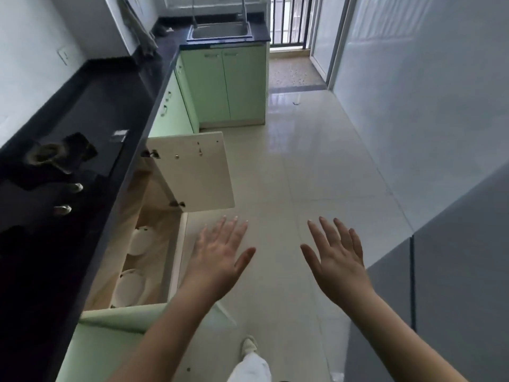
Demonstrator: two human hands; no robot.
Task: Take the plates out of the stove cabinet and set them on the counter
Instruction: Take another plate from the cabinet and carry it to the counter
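White plates lie inside the open stove cabinet (pixel 154 244) below the black counter (pixel 115 106): one plate (pixel 141 241) farther in and a stack of plates (pixel 129 288) nearer me. The counter's edge hides part of them. Both cabinet doors stand open, the far door (pixel 198 172) swung out over the floor. My left hand (pixel 220 255) hovers flat with spread fingers just right of the cabinet opening and touches nothing. Farther right over the tiled floor, my right hand (pixel 336 257) is spread the same way and holds nothing.
A gas stove (pixel 57 161) with two knobs sits in the counter above the cabinet. A steel sink (pixel 220 30) is at the far end. Pale green cabinets line the left. A white wall runs along the right, and my foot (pixel 249 346) stands on the floor.
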